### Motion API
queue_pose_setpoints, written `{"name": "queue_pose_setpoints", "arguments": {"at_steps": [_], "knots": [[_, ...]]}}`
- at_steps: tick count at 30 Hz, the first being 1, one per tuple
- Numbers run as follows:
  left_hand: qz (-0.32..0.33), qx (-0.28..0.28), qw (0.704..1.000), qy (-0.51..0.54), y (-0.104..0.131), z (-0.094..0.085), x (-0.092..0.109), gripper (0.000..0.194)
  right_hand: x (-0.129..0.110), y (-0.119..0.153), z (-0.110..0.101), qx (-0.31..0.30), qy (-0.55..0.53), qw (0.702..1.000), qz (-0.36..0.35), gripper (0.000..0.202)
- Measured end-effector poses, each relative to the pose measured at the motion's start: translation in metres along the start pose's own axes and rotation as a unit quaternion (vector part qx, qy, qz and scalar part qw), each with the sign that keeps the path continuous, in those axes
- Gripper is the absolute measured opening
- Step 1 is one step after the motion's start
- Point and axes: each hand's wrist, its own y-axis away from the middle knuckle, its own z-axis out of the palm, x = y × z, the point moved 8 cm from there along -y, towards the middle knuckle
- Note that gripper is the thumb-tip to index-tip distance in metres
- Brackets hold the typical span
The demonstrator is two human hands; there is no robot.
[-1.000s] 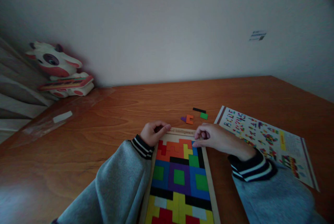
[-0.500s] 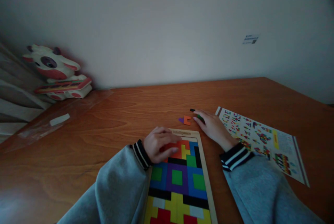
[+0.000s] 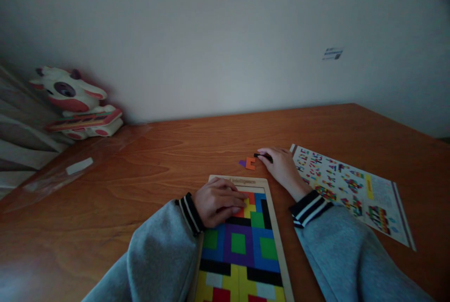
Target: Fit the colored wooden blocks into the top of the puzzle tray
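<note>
My left hand [image 3: 221, 201] lies over the upper left of a wooden puzzle board [image 3: 269, 189], its fingers stretched across the coloured pieces and holding nothing that I can see. Under and beside the fingertips are red-orange and yellow pieces [image 3: 251, 207]. Past the board's upper right corner, my right hand [image 3: 282, 167] pinches a black puzzle piece [image 3: 266, 157] between thumb and fingers. Just left of that piece, an orange C-shaped piece [image 3: 249, 163] and a purple piece [image 3: 242, 163] lie on the table. The board's pieces beneath my left palm are hidden.
A printed pattern sheet [image 3: 383, 189] lies on the wooden table [image 3: 168, 152], partly under my right forearm. At the far left stands a cow-shaped toy keyboard [image 3: 84, 105], near clear plastic with a white label [image 3: 79, 166] and a curtain [image 3: 14, 124]. A wall [image 3: 218, 49] rises behind.
My right hand has closed on the black piece and drawn it slightly nearer; the green glimpsed in its fingers no longer shows. My left hand has settled lower, its fingers closer together.
</note>
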Motion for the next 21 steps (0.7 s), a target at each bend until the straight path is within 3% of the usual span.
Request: {"name": "queue_pose_setpoints", "arguments": {"at_steps": [10,17,19,21], "knots": [[-0.054,0.075,0.996,-0.007,0.002,-0.014,-0.013,0.021,0.010,-0.003,0.002,0.004,-0.110,0.994,0.015,0.022],[-0.081,0.111,0.991,-0.008,0.002,-0.019,-0.021,0.020,-0.010,-0.002,-0.009,-0.001,-0.154,0.988,0.000,0.014],[-0.106,0.131,0.986,-0.016,0.005,-0.022,-0.028,0.019,-0.020,0.002,-0.008,-0.030,-0.210,0.977,0.014,0.018],[-0.132,0.149,0.980,-0.025,0.008,-0.024,-0.034,0.018,-0.033,0.008,0.001,-0.105,-0.270,0.957,0.035,0.019]]}}
